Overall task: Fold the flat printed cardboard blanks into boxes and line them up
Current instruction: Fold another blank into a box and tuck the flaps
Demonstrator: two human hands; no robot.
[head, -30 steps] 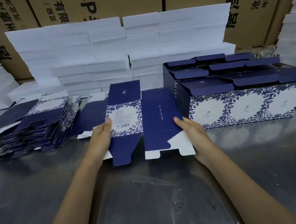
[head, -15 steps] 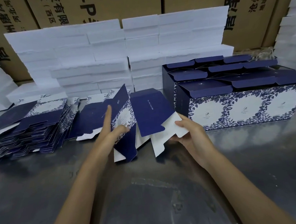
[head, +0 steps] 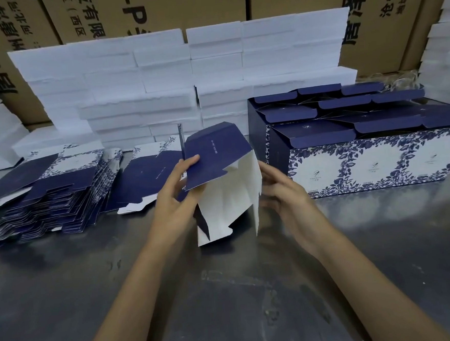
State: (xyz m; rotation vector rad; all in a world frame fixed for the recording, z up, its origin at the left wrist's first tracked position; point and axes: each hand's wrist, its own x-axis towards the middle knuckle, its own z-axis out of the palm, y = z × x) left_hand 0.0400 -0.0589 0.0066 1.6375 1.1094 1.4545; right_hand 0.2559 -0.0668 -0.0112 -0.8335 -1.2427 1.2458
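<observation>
A partly opened box blank (head: pixel 218 168) is held upright over the steel table (head: pixel 67 288), just in front of the middle of the work area, its white inner face turned toward the camera and its lower flaps hanging unfolded. The left hand (head: pixel 172 198) grips the blank's navy panel, thumb on the front and fingers curled behind. The right hand (head: pixel 281 193) is placed against the blank's right wall; its fingers appear loosely curled around that edge, though motion blur makes the hold hard to confirm.

A block of folded boxes (head: pixel 363 144) is already lined up in rows on the right, their navy top flaps standing open, so a fair part of the work can be judged as done. A thick stack of flat blanks (head: pixel 42 199) lies on the left, with a few loose blanks (head: pixel 144 181) beside it, so a good deal is judged to remain. The blank in hand has been squared into a tube at most; its bottom flaps are not yet tucked, and it is not yet set in line.
</observation>
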